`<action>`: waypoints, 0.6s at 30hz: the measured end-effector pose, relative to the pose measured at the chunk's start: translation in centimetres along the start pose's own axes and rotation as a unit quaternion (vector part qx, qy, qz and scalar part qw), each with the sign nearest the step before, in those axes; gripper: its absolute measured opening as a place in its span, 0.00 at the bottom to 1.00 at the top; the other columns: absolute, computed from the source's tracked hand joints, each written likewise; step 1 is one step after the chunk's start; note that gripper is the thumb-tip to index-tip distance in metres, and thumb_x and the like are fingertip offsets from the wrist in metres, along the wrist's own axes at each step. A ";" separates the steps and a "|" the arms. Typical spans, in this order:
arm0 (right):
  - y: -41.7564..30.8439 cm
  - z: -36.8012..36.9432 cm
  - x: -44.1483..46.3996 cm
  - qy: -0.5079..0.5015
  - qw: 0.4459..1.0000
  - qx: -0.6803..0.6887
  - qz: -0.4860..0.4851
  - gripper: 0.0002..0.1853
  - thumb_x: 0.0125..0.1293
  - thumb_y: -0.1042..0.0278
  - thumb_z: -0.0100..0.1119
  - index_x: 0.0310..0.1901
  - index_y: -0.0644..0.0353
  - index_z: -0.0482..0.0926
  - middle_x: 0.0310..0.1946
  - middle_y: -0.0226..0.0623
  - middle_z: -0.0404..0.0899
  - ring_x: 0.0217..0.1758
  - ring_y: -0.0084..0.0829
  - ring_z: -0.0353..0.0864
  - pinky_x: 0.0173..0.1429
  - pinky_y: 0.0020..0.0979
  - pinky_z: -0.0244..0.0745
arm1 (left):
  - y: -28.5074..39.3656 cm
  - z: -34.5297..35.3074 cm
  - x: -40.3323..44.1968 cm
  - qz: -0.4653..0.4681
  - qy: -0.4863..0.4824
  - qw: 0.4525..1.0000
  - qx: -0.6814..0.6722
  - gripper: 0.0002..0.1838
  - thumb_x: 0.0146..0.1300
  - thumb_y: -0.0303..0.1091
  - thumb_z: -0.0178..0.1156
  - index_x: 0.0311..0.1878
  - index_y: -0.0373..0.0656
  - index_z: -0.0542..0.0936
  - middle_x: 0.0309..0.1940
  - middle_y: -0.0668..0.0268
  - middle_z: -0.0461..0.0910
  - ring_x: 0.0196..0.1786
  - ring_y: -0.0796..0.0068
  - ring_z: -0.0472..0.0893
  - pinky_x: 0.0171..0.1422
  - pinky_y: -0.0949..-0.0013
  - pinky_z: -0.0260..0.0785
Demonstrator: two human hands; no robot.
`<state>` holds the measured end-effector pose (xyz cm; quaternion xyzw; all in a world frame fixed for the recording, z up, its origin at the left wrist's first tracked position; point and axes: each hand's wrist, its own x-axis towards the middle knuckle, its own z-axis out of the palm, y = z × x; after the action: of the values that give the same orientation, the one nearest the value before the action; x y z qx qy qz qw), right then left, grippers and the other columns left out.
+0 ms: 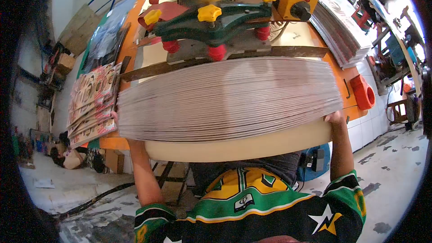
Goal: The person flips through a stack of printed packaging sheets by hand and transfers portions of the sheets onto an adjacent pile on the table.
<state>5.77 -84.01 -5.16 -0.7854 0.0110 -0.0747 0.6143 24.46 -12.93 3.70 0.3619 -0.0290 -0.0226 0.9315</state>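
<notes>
A thick stack of long thin cardboard sheets (229,99) lies fanned across the table in front of me, its layered edges facing me. My left hand (115,118) grips the left end of the stack; most of that hand is hidden behind the sheets, with only a bit of finger showing. At the near right corner my right hand (334,117) has its fingers closed on the stack. A cream-coloured board (243,146) extends under the sheets toward my body. Just beyond the stack runs a dark metal bar (301,51).
A green machine head (238,22) with yellow star knobs (209,12) stands behind the stack, beside a yellow control box (294,1). Printed sheets (92,101) are piled at left, another stack (339,31) at right. An orange ring-shaped object (362,92) sits at the right edge. People are in the background.
</notes>
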 end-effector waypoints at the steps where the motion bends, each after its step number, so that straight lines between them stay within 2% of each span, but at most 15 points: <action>1: 0.1 0.1 0.1 0.005 1.000 0.004 -0.001 0.60 0.38 0.29 0.74 0.66 0.67 0.67 0.64 0.43 0.72 0.68 0.37 0.68 0.71 0.43 0.64 | -0.1 0.2 0.0 0.003 0.018 1.000 0.002 0.43 0.70 0.69 0.45 0.68 0.35 0.67 0.64 0.53 0.71 0.62 0.56 0.72 0.71 0.55 0.63; 2: 0.2 0.2 0.4 0.011 1.000 0.007 -0.001 0.58 0.40 0.30 0.73 0.66 0.67 0.67 0.64 0.42 0.72 0.68 0.37 0.69 0.71 0.43 0.65 | -0.1 0.1 0.1 0.002 0.014 1.000 0.001 0.43 0.70 0.69 0.45 0.68 0.35 0.67 0.64 0.53 0.71 0.62 0.56 0.72 0.71 0.55 0.63; 4: 0.5 0.5 1.0 0.020 1.000 0.018 0.000 0.55 0.44 0.32 0.71 0.66 0.66 0.66 0.63 0.42 0.73 0.67 0.37 0.70 0.71 0.42 0.66 | 0.0 -0.3 0.4 -0.017 -0.069 0.997 -0.036 0.42 0.70 0.68 0.44 0.67 0.36 0.68 0.63 0.53 0.72 0.62 0.56 0.72 0.70 0.56 0.63; 5: 0.6 0.7 1.3 0.025 0.999 0.025 0.001 0.53 0.46 0.33 0.70 0.66 0.66 0.66 0.63 0.41 0.73 0.67 0.37 0.70 0.70 0.42 0.66 | -0.1 -0.5 0.5 -0.013 -0.071 0.997 -0.037 0.42 0.70 0.68 0.44 0.67 0.36 0.68 0.63 0.53 0.72 0.62 0.56 0.72 0.70 0.56 0.63; 7: 0.8 1.1 1.3 0.035 0.998 0.046 0.002 0.50 0.50 0.35 0.68 0.66 0.65 0.66 0.63 0.41 0.73 0.66 0.37 0.71 0.70 0.41 0.67 | -0.1 -0.8 0.5 0.002 0.010 1.000 -0.002 0.41 0.71 0.68 0.43 0.67 0.36 0.69 0.64 0.54 0.72 0.62 0.57 0.72 0.70 0.57 0.64; 10: 1.1 1.8 0.6 0.072 0.991 0.115 0.010 0.45 0.56 0.39 0.65 0.66 0.65 0.65 0.63 0.40 0.73 0.65 0.37 0.72 0.69 0.41 0.69 | 0.2 3.6 -1.5 0.000 0.019 1.000 0.023 0.40 0.72 0.67 0.42 0.66 0.37 0.70 0.64 0.55 0.72 0.62 0.59 0.72 0.70 0.57 0.63; 13: -0.9 2.3 -1.8 0.104 0.967 0.232 0.003 0.40 0.61 0.42 0.62 0.66 0.64 0.65 0.62 0.39 0.73 0.64 0.36 0.74 0.68 0.40 0.70 | 1.3 4.4 -2.8 -0.011 -0.023 0.999 0.048 0.38 0.74 0.65 0.40 0.67 0.37 0.69 0.65 0.55 0.72 0.63 0.61 0.72 0.69 0.58 0.64; 14: -2.2 2.4 -2.6 0.086 0.965 0.248 -0.007 0.39 0.63 0.43 0.61 0.66 0.64 0.65 0.62 0.39 0.74 0.63 0.36 0.74 0.68 0.39 0.71 | 1.6 4.1 -3.6 -0.012 -0.020 0.999 0.049 0.38 0.74 0.65 0.40 0.67 0.37 0.69 0.65 0.55 0.72 0.63 0.61 0.72 0.69 0.58 0.64; 15: -4.5 2.1 -3.3 0.048 0.967 0.251 -0.020 0.44 0.57 0.44 0.67 0.68 0.64 0.63 0.63 0.41 0.73 0.64 0.38 0.75 0.68 0.41 0.71 | 2.1 3.6 -4.6 0.064 -0.058 0.981 0.177 0.38 0.74 0.63 0.40 0.67 0.36 0.69 0.64 0.55 0.72 0.63 0.61 0.72 0.69 0.59 0.65; 17: -10.3 2.7 -3.8 0.008 0.967 0.254 -0.033 0.49 0.51 0.46 0.73 0.69 0.65 0.62 0.63 0.43 0.73 0.64 0.40 0.75 0.68 0.43 0.71 | 3.4 4.5 -5.4 0.137 -0.093 0.939 0.302 0.37 0.75 0.62 0.40 0.68 0.36 0.68 0.64 0.56 0.73 0.63 0.62 0.73 0.69 0.59 0.65; 18: -14.4 4.4 -3.2 0.018 0.961 0.274 0.005 0.46 0.52 0.48 0.71 0.68 0.65 0.63 0.62 0.45 0.74 0.62 0.41 0.77 0.67 0.43 0.73 | 4.6 6.3 -5.5 0.022 0.003 0.972 0.233 0.36 0.75 0.61 0.40 0.68 0.36 0.69 0.63 0.56 0.74 0.62 0.62 0.74 0.70 0.59 0.65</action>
<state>2.13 -75.88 7.39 -0.5851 0.0049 -0.0865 0.8063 18.65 -13.46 11.23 0.5679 -0.0390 0.0061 0.8221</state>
